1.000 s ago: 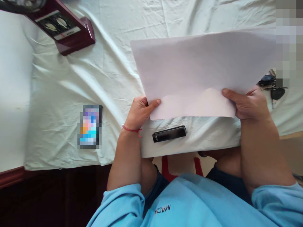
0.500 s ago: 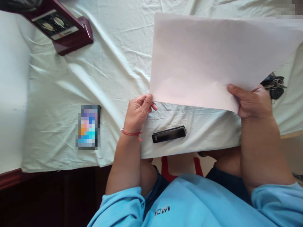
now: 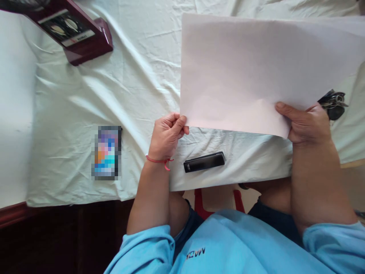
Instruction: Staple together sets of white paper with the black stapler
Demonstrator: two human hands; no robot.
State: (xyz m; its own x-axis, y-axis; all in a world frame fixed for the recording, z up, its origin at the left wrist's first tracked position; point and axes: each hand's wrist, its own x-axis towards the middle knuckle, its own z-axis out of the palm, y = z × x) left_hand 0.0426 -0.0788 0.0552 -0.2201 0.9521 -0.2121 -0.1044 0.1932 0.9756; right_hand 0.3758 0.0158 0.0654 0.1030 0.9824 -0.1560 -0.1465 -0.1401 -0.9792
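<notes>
A large white sheet of paper [image 3: 245, 72] is held up over the table between my hands; whether it is one sheet or more I cannot tell. My left hand [image 3: 170, 131] pinches its near left corner between thumb and fingers. At the near right edge my right hand [image 3: 308, 120] grips it, thumb on top and fingers hidden underneath. On the cloth below the paper's near edge lies a black stapler [image 3: 204, 162], touched by neither hand.
A pale green cloth [image 3: 137, 106] with wrinkles covers the table. A phone with a blurred screen [image 3: 107, 152] lies on the left. A dark red wooden stand [image 3: 88, 40] is at the far left. Keys [image 3: 335, 104] sit beside my right hand, partly behind the paper.
The paper has shifted slightly left at its left edge, and my left thumb now overlaps its corner more. My right hand has moved a little to the right. The stapler stays put.
</notes>
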